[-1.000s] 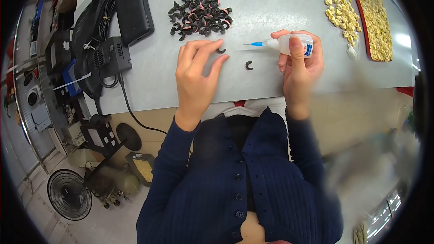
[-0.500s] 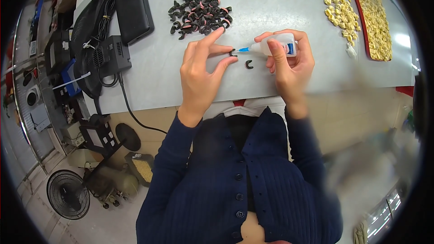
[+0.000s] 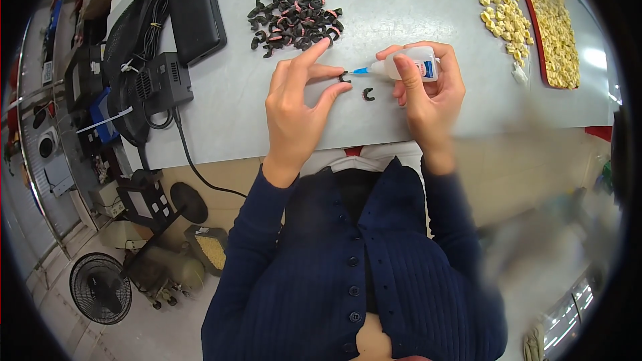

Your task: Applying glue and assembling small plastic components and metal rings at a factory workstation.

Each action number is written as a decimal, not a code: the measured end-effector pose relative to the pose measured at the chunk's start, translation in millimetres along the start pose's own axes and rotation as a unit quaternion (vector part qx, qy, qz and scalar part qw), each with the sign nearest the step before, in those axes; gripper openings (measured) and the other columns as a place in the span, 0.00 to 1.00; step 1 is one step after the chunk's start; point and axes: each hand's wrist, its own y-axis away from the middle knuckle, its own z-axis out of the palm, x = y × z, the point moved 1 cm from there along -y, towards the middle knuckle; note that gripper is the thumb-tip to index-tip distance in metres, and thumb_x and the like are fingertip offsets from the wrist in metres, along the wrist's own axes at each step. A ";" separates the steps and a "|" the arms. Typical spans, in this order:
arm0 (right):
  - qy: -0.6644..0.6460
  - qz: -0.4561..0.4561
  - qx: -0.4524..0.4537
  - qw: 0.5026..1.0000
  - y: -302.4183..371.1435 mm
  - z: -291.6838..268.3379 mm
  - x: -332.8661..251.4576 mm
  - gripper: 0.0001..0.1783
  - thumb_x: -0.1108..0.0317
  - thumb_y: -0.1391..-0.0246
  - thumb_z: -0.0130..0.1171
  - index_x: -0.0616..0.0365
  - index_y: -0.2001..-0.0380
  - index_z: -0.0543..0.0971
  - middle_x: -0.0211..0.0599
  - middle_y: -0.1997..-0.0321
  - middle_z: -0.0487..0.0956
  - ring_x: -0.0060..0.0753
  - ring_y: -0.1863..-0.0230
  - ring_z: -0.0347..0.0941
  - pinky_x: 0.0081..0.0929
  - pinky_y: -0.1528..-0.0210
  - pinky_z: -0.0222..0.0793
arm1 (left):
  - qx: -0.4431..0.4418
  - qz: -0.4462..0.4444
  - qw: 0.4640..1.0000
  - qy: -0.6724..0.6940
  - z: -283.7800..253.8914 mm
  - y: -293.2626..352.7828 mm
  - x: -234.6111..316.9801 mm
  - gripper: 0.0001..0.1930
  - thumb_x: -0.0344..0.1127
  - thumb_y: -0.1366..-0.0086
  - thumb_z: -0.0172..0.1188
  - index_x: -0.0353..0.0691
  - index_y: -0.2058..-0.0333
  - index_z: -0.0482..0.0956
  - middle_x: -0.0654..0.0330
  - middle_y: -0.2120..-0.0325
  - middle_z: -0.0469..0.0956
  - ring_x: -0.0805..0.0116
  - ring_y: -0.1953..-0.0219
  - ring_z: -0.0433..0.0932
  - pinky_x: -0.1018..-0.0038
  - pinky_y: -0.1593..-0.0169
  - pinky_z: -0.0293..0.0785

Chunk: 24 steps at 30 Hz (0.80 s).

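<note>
Between thumb and forefinger, my left hand (image 3: 297,103) pinches a small black C-shaped piece (image 3: 345,77) just above the table. My right hand (image 3: 431,93) is wrapped round a white squeeze bottle (image 3: 409,65) lying on its side, with a blue needle tip (image 3: 361,71). The needle's end is at the black piece; whether it touches cannot be made out. Another black C-shaped piece (image 3: 368,94) with a pinkish edge lies on the table between my hands. Beyond my left hand is a heap of similar black pieces (image 3: 294,17), several edged in pink.
The grey table (image 3: 241,107) carries a black power bank-like box (image 3: 196,13) and a black adapter (image 3: 165,80) with cables at the left. At the right are loose cream-yellow pieces (image 3: 505,20) and a red tray (image 3: 535,33) full of them. A fan (image 3: 100,287) stands at lower left.
Both hands hold nearly the same pose. The needle tip has shifted very slightly up and left against the black piece.
</note>
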 end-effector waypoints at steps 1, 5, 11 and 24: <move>0.007 -0.012 0.009 1.000 0.0 0.2 0.5 0.10 0.67 0.39 0.58 0.60 0.62 0.70 0.41 0.63 0.83 0.11 0.80 0.65 0.10 0.78 0.63 | 0.001 -0.001 1.000 0.001 0.1 0.1 -0.1 0.31 0.26 0.54 0.73 0.41 0.49 0.75 0.64 0.70 0.84 0.65 0.60 0.76 0.71 0.54 0.71; -0.006 0.015 0.005 1.000 0.5 -2.4 -2.7 0.11 0.71 0.41 0.60 0.61 0.61 0.69 0.38 0.64 0.82 0.15 0.68 0.74 0.12 0.74 0.68 | 0.001 0.003 1.000 -0.003 -0.3 0.8 -1.2 0.31 0.26 0.54 0.73 0.42 0.49 0.75 0.64 0.70 0.84 0.65 0.60 0.76 0.71 0.54 0.71; 0.000 0.017 0.006 1.000 1.4 -3.9 -3.0 0.11 0.71 0.41 0.61 0.61 0.62 0.69 0.37 0.65 0.82 0.13 0.70 0.72 0.11 0.76 0.66 | 0.003 0.003 1.000 -0.007 -0.3 0.5 -0.3 0.30 0.25 0.54 0.72 0.42 0.49 0.75 0.64 0.70 0.84 0.66 0.60 0.75 0.71 0.55 0.72; 0.011 -0.010 -0.005 1.000 1.0 -1.8 -0.5 0.08 0.70 0.39 0.58 0.60 0.62 0.69 0.40 0.66 0.83 0.11 0.81 0.62 0.09 0.80 0.59 | 0.006 0.002 1.000 -0.009 -0.3 0.0 -0.1 0.30 0.24 0.54 0.72 0.41 0.49 0.76 0.64 0.71 0.84 0.66 0.60 0.75 0.71 0.55 0.73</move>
